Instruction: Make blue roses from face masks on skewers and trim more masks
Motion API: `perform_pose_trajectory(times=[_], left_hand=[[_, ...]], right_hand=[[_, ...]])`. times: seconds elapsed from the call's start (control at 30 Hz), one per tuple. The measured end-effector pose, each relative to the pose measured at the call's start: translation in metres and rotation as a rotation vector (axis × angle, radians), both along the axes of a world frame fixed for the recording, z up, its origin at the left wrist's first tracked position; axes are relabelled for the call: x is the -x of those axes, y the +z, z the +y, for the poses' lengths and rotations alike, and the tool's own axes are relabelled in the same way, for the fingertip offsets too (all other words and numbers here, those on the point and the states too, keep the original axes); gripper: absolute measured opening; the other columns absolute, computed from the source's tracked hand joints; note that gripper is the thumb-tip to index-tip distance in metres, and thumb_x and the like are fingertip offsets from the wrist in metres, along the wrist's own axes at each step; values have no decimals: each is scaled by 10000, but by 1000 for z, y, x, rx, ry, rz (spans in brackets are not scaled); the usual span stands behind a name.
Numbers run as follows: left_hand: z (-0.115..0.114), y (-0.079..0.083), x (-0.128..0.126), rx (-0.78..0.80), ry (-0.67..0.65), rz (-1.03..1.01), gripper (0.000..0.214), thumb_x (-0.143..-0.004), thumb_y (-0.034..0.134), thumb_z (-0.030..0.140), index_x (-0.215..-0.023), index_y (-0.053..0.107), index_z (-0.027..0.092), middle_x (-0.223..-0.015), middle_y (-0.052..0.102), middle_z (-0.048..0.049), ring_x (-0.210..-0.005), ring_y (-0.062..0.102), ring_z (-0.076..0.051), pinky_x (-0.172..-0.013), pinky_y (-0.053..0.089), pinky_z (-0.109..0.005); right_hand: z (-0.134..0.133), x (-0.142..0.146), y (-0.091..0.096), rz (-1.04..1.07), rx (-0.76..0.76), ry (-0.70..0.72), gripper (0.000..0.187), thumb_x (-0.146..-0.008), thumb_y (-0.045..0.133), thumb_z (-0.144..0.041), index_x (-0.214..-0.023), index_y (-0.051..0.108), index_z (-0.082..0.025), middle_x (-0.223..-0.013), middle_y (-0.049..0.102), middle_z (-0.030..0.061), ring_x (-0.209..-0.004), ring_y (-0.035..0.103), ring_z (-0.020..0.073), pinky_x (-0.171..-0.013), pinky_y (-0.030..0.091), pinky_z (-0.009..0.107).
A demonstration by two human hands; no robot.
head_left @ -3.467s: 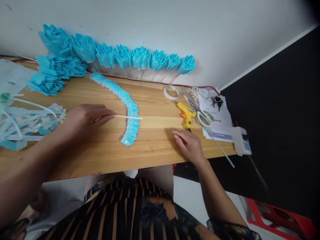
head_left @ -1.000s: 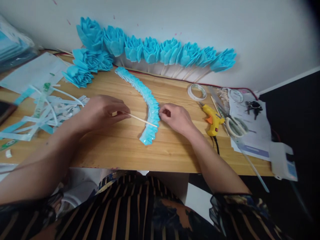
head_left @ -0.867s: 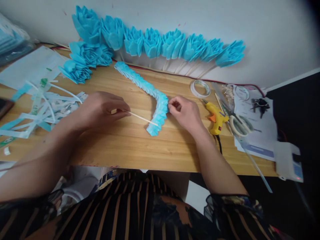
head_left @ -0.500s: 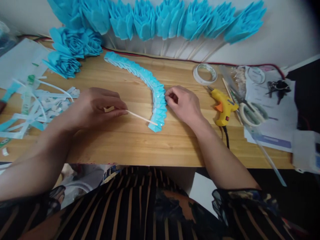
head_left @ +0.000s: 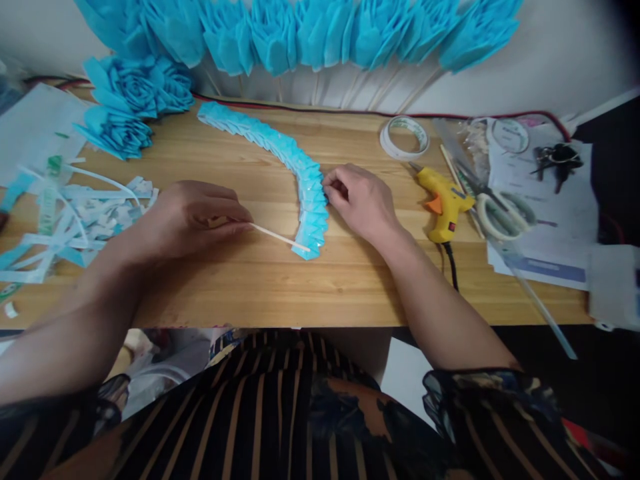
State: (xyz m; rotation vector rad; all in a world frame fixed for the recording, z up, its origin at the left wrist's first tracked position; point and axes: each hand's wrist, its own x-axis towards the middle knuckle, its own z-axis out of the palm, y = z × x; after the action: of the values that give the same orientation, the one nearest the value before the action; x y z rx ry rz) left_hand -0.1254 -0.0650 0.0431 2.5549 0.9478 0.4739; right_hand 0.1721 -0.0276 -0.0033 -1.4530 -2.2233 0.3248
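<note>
Lying curved across the wooden table [head_left: 260, 287], the blue paper strip [head_left: 280, 147] is pinched by the right hand [head_left: 363, 203]; a thin stick [head_left: 277, 236], tip touching the strip's near end, is gripped by the closed left hand [head_left: 193, 217].

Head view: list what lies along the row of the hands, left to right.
Paper strips → left hand → wooden stick → near end of the blue paper chain → right hand → yellow glue gun → scissors → white papers.
</note>
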Motion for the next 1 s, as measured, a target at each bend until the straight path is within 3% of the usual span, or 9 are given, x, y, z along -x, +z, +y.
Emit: perform_pose_trajectory(times=[0.5, 1.0], left_hand=[[0, -1, -1, 33, -3, 47, 232, -999, 554, 291, -925, 737, 169, -810, 666, -44, -708, 587, -132, -630, 374, -258], [1, -2, 0, -32, -23, 38, 218, -990, 577, 251, -886, 733, 139, -771, 640, -27, -670, 563, -111, -610, 350, -237]], right_hand=[[0, -1, 0, 0, 1, 12, 157, -972, 530, -259, -956, 685, -241, -996, 730, 46, -955, 639, 229, -778, 463, 342], [1, -1, -1, -35, 28, 10, 166, -973, 512, -253, -981, 676, -224, -1027, 724, 59, -972, 638, 228, -799, 452, 345]])
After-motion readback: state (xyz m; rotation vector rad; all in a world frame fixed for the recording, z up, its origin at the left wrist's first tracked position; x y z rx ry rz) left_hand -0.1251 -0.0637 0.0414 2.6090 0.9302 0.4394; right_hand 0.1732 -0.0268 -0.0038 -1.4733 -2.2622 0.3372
